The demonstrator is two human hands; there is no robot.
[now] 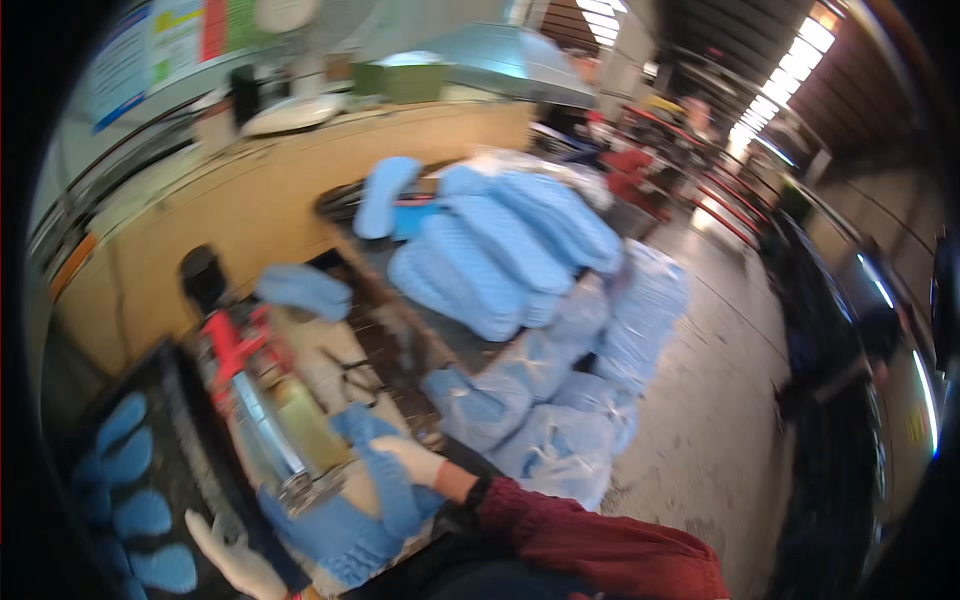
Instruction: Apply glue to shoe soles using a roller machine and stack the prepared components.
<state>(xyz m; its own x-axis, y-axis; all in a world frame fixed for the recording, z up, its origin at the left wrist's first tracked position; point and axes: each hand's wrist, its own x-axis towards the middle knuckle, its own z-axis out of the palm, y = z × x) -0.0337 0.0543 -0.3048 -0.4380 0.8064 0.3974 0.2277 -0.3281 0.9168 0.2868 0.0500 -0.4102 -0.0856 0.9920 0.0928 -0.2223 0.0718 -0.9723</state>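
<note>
My right hand (412,461), in a white glove, is closed on a blue insole (392,495) at the front of the work table. More blue insoles (345,540) lie bunched beneath and beside it. At the lower left, my left hand (236,558), also white-gloved, has its fingers stretched out and holds nothing that I can see. It is close to the dark belt (190,440), where several blue insoles (140,513) lie spread apart. Between the hands and the wall stands a red-and-silver device (250,390) with a shiny metal bar. Motion blurs the finger details.
A dark table (375,262) carries stacked blue insoles (490,245). Clear bags filled with blue pieces (555,450) crowd the floor beside it. A tan partition (270,200) runs behind. At the right, a grey floor aisle (705,400) passes dark machinery (830,380).
</note>
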